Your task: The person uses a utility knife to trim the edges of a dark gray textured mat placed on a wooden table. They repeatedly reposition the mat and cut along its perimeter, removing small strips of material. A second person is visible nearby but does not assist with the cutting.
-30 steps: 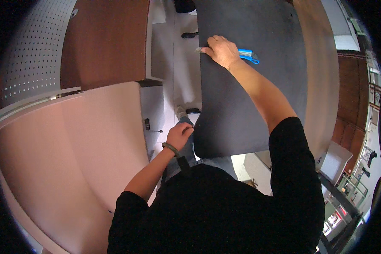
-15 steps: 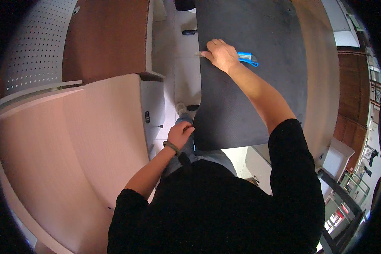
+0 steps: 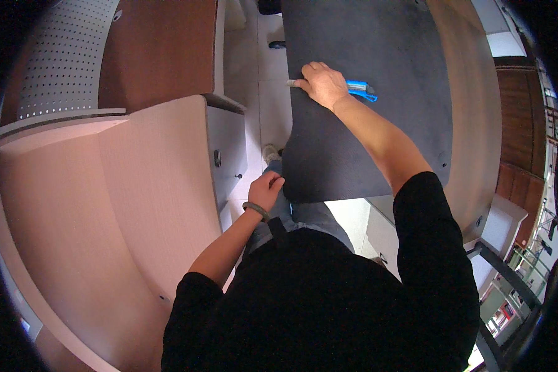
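Gripping a blue utility knife (image 3: 357, 84) in the right hand (image 3: 322, 85), upper centre of frame, over a dark-topped bench (image 3: 359, 152); holding the left hand (image 3: 267, 190) apart at mid-frame, beside the bench edge; cannot tell whether closed.

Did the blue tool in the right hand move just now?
Yes: the blue tool and the right hand have come toward the person, closer to the near edge of the dark mat.
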`<state>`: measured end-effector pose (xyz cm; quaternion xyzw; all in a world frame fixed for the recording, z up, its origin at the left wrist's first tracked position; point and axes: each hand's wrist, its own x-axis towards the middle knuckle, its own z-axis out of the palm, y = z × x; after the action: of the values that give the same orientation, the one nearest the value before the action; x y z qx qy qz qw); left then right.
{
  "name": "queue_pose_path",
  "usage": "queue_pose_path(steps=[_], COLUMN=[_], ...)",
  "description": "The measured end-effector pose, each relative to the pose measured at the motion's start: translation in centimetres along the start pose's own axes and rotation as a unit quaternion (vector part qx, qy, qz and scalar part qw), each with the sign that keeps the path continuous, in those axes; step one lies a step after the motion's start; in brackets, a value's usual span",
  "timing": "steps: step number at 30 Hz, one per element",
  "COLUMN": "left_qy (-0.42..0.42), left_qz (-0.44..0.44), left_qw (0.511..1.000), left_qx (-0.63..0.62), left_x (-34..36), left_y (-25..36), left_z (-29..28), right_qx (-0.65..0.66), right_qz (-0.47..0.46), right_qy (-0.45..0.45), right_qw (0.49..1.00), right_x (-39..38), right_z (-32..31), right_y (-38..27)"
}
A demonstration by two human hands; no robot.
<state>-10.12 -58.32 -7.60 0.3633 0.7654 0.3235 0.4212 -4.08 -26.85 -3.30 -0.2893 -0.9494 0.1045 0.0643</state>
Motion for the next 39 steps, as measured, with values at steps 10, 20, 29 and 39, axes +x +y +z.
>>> queue_pose_path(steps=[10,20,29,39], left_qy=[0.014,0.032,0.032,0.075], left_qz=[-0.009,0.013,0.015,0.020], left_qw=[1.000,0.998,0.999,0.977], left_qx=[0.022,0.043,0.038,-0.200], left_x=[-2.0,-2.8,1.3,1.1], left_y=[0.0,-0.5,0.6,3.3], left_z=[1.2,2.2,2.7,-0.2], right_qx=[0.008,0.028,0.004,0.271], right_qz=[-0.002,-0.023,-0.023,0.148], right_qy=[-0.008,-0.002,0.014,-0.023], right_qw=[1.000,0.999,1.000,0.951], right_x=[-2.6,-6.4,-6.7,-15.3], right_z=[-0.2,-0.3,-1.6,-1.4], right_y=[-0.4,-1.5,-0.6,-8.4])
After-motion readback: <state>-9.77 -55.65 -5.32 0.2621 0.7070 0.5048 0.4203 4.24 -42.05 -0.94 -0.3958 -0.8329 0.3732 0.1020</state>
